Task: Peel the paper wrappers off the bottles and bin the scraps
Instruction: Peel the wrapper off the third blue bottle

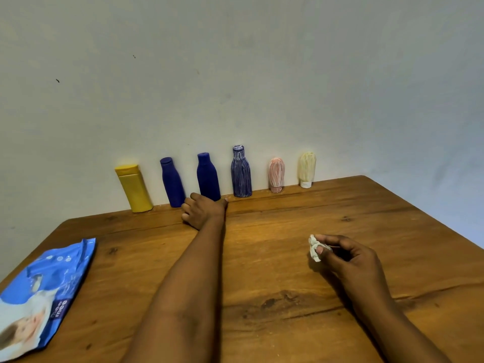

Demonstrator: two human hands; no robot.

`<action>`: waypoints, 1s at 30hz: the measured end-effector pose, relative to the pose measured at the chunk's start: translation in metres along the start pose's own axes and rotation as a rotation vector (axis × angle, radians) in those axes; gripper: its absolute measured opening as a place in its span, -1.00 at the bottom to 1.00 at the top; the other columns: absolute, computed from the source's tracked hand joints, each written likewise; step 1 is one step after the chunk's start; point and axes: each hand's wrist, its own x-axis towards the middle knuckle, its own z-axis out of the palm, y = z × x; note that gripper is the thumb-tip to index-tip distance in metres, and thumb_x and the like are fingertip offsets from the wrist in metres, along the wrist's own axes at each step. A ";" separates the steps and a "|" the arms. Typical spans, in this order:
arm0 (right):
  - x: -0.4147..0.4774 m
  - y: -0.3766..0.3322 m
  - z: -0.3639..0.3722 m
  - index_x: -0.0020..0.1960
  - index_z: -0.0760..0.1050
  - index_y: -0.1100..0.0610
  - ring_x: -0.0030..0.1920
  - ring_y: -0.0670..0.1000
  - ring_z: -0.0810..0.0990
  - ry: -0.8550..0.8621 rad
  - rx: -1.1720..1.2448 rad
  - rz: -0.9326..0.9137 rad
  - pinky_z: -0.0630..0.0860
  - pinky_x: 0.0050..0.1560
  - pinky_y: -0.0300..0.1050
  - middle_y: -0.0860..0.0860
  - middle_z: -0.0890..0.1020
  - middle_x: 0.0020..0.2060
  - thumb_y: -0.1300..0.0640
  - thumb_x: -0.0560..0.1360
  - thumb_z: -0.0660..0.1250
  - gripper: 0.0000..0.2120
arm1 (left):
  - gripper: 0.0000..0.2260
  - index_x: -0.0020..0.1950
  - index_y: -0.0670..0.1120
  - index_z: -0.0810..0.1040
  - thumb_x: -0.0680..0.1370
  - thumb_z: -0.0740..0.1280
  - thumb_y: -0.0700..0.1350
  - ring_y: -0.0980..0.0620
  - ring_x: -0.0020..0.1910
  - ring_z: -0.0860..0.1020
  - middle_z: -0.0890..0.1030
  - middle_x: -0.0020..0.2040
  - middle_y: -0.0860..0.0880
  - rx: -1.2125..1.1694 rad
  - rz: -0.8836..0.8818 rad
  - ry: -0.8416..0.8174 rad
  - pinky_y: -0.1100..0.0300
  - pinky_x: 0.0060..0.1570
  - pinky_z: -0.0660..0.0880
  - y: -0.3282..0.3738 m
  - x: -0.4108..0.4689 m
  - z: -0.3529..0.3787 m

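Currently: right hand [348,258] pinches crumpled white paper scrap [313,248] at fingertips (binning is the next move). Dark-blue plastic bottle [208,176], bare, stands just beyond curled fingers of left hand [203,211]; grip unclear.

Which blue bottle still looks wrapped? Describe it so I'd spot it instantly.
Follow the back edge of the wooden table, where six bottles stand against the wall. The streaked blue bottle is fourth from the left. Unlike the plain blue bottle beside it, whitish lines cover it from cap to base.
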 end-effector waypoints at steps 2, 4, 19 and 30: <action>-0.002 -0.004 -0.001 -0.07 0.65 0.03 -0.08 -0.06 0.65 0.006 0.027 0.016 0.59 -0.05 -0.06 -0.06 0.70 -0.14 0.29 0.41 0.42 -0.80 | -0.31 0.39 -0.12 0.30 0.42 0.42 0.22 -0.16 0.34 0.32 0.37 0.37 -0.17 -0.095 0.054 0.027 -0.04 0.25 0.30 -0.009 -0.018 -0.011; -0.002 -0.006 0.000 -0.06 0.65 0.04 -0.08 -0.06 0.65 0.018 0.050 0.025 0.60 -0.06 -0.08 -0.06 0.70 -0.14 0.30 0.42 0.41 -0.80 | -0.43 0.39 -0.02 0.29 0.47 0.40 0.12 -0.12 0.36 0.29 0.35 0.38 -0.12 -0.170 0.266 0.109 -0.03 0.26 0.29 -0.018 -0.029 -0.023; 0.014 0.007 -0.004 -0.05 0.65 0.09 -0.07 0.05 0.66 0.021 0.185 0.039 0.61 -0.13 0.00 0.04 0.70 -0.12 0.32 0.43 0.42 -0.82 | -0.50 0.46 0.08 0.31 0.55 0.31 -0.19 -0.07 0.40 0.28 0.44 0.39 0.03 0.809 1.332 -0.001 -0.03 0.28 0.23 0.126 0.040 -0.112; 0.016 0.012 -0.005 -0.08 0.66 0.03 -0.07 0.04 0.67 0.011 0.182 0.027 0.59 -0.17 -0.03 0.01 0.70 -0.13 0.30 0.43 0.42 -0.81 | -0.60 0.35 0.00 0.48 0.52 0.38 -0.20 -0.08 0.24 0.39 0.51 0.29 -0.05 0.615 1.261 -0.154 0.06 0.15 0.37 0.127 0.062 -0.082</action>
